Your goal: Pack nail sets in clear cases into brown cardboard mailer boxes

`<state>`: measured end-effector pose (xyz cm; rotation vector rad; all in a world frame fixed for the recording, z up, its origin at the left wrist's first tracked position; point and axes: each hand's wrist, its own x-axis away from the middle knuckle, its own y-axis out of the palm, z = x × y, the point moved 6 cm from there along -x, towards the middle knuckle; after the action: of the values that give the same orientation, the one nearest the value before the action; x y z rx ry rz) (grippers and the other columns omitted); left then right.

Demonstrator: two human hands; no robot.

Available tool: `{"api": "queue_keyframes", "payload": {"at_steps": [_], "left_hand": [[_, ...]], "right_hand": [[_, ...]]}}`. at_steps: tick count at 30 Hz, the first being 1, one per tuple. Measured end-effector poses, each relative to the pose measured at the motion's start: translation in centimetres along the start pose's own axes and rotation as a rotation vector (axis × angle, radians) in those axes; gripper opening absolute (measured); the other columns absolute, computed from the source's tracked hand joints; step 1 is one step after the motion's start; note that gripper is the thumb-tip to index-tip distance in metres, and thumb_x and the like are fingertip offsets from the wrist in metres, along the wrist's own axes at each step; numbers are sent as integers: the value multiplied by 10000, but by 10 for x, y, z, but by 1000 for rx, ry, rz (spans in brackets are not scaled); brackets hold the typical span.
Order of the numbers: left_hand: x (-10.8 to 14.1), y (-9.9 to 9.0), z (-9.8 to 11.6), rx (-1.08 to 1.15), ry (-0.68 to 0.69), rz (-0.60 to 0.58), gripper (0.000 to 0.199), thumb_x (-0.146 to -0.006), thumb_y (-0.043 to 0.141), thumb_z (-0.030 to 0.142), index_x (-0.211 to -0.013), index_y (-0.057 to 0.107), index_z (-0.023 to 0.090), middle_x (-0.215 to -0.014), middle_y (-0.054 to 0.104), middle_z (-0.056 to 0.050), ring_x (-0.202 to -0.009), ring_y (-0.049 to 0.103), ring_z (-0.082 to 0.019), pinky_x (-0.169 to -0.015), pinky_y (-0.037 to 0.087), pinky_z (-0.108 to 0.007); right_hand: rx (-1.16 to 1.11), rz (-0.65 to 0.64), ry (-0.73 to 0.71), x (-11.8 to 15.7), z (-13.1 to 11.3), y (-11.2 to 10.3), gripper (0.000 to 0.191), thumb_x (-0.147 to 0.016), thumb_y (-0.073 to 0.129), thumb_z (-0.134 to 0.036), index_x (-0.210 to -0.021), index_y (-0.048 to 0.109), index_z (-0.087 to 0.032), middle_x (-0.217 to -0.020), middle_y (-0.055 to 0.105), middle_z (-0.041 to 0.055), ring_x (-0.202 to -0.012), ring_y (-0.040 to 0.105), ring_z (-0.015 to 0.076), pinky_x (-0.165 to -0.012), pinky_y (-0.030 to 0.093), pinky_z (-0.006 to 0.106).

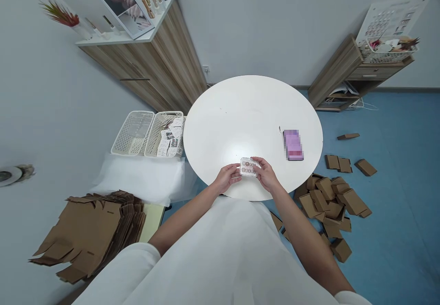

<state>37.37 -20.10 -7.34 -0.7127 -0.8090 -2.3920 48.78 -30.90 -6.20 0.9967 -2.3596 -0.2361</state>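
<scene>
A small clear plastic case [248, 167] with two rows of round pinkish pieces, perhaps press-on nails, is held between both hands above the near edge of the round white table [237, 112]. My left hand [227, 177] grips its left edge with thumb and fingers. From the other side, my right hand [265, 173] has its fingers closed on the right edge, covering that corner. A purple rectangular item [293, 145], partly blurred out, lies on the table to the right of my hands. Beside it is a tiny dark object [279, 130].
Two white baskets [133, 133] stand left of the table, one with printed cards [170, 137]. Flat cardboard [92, 227] is stacked lower left. Folded brown boxes [330, 199] pile on the blue floor at right. A wooden cabinet [178, 57] and a shelf unit [333, 75] stand behind.
</scene>
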Motion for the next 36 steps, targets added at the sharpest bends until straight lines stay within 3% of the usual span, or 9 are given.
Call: {"api": "queue_keyframes", "payload": {"at_steps": [5,8,16,20,23,27,31,36], "left_hand": [[-1,-2,-4,-107,8,45,401,-638,713,331,-967,578,144,-856,637,-77,-758,613,-145,-776,474,-347],[-2,-4,-6,-102,34,73,419,-595,745,308,-935,584,124,-808,643,-74,-723,611,-139,-783,464,-348],[-6,-22,-2,-187,98,161,416,-592,730,348,-924,614,126,-744,642,-54,-660,575,-121,-692,446,-302],[-5,-31,4,-279,123,237,336,-609,716,325,-880,634,143,-734,643,-53,-677,564,-134,-669,435,-286],[-5,-39,9,-312,156,289,347,-659,673,308,-964,606,159,-753,648,-55,-706,571,-148,-683,432,-289],[-4,-57,20,-411,276,333,381,-722,607,292,-1086,557,192,-844,629,-52,-748,553,-143,-724,425,-286],[0,-86,32,-480,350,407,410,-732,591,275,-1134,537,213,-1074,533,-80,-830,522,-149,-714,441,-275],[2,-133,51,-479,335,506,442,-742,582,276,-1171,510,194,-1051,483,-89,-886,499,-164,-729,457,-271]], "right_hand": [[46,28,-21,0,1,-5,620,-644,641,-347,-1209,387,-342,-1275,455,27,-954,549,177,-646,485,264],[41,29,20,3,6,-6,618,-663,628,-360,-1225,369,-347,-1235,482,30,-917,567,165,-676,493,280],[143,164,101,4,19,-14,473,-610,675,-384,-1027,515,-229,-809,617,16,-739,596,164,-744,491,368],[158,183,89,-6,21,-8,445,-568,707,-350,-944,515,-209,-708,625,1,-692,592,159,-740,469,360],[175,205,91,-17,26,0,423,-564,708,-348,-911,507,-213,-707,624,1,-681,589,156,-727,460,351],[260,224,59,-32,32,22,382,-589,682,-390,-886,522,-212,-800,615,25,-699,583,158,-716,457,347],[315,215,24,-49,39,61,357,-627,640,-396,-913,525,-216,-914,593,50,-763,576,162,-746,456,342],[405,187,46,-74,49,117,381,-645,608,-345,-998,527,-228,-1049,557,65,-865,545,171,-814,440,341]]}}
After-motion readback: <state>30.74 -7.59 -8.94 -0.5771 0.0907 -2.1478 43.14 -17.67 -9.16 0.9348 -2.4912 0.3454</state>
